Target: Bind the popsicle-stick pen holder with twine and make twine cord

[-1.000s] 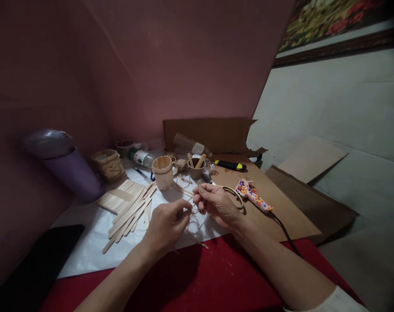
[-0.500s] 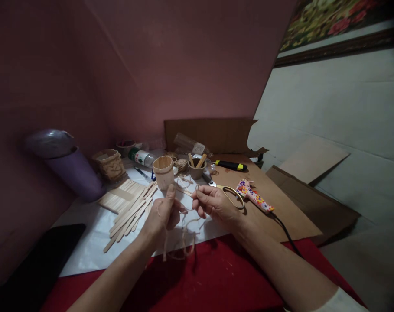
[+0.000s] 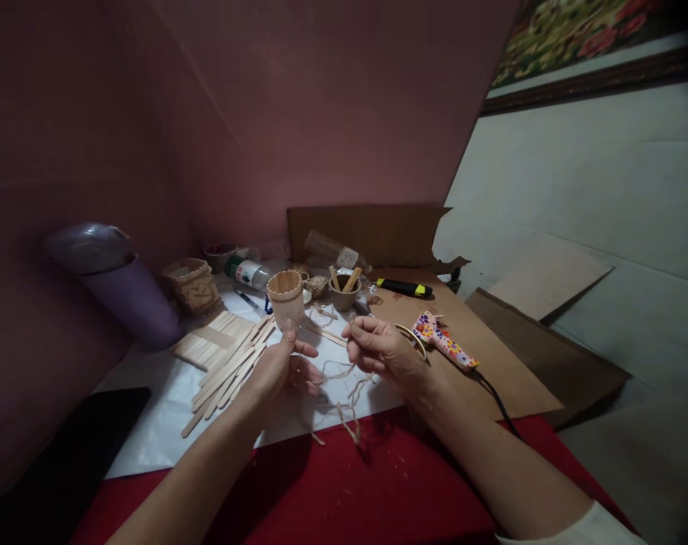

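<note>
My right hand (image 3: 375, 344) pinches a length of thin tan twine (image 3: 352, 401) between thumb and fingers. The twine dangles in loose, frayed strands over the white sheet and the red cloth. Held apart from it, my left hand (image 3: 290, 367) has its fingers spread and slightly blurred, with nothing plainly in them. Just beyond its thumb stands a small wooden cup (image 3: 287, 303) with a scalloped rim. Behind my right wrist lie scissors (image 3: 415, 341) with gold handles, mostly hidden by the hand.
Craft sticks (image 3: 230, 378) lie fanned out on the left, beside a flat panel of joined sticks (image 3: 210, 341). A floral glue gun (image 3: 443, 341) and a yellow-black utility knife (image 3: 403, 288) rest on cardboard (image 3: 508, 386). Behind are a small pot (image 3: 347, 299) and plastic bottles (image 3: 247, 271).
My left hand has let go of the twine and spread its fingers. My right hand has shifted slightly right with the twine, whose strands now hang further right.
</note>
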Motion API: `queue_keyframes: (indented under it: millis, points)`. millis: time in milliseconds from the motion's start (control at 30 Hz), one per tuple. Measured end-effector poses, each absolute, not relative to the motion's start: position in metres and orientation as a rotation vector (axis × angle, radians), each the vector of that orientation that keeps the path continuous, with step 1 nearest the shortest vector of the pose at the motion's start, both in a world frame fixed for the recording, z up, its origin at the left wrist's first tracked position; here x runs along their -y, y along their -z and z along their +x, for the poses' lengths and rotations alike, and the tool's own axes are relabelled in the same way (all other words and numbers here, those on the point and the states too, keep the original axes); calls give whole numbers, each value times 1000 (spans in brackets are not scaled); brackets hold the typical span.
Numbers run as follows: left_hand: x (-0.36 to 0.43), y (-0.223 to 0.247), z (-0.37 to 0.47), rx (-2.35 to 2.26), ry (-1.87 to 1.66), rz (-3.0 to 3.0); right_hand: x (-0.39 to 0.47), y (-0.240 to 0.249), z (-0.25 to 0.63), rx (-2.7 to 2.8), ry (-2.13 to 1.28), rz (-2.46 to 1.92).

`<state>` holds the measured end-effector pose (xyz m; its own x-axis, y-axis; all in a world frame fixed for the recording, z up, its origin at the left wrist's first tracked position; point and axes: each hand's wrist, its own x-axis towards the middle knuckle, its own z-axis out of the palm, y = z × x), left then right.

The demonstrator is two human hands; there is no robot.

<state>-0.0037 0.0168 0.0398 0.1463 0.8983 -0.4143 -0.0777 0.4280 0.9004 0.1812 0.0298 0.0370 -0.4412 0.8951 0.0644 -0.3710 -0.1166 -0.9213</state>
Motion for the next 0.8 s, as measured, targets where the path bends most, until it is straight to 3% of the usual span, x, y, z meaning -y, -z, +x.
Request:
queue_keyframes:
  millis: [433,633,800]
  points:
    - [-17,-25,-3,-1679,-1150,1899,-32,-35,179,1099,-1747,-678]
    - [-7,-38,7,-1083,-950,1399,-32,-34,179,1051,-1763,-670]
    - [-2,-39,11,-964,-856,1254,-32,-34,178,1018,-1756,-677]
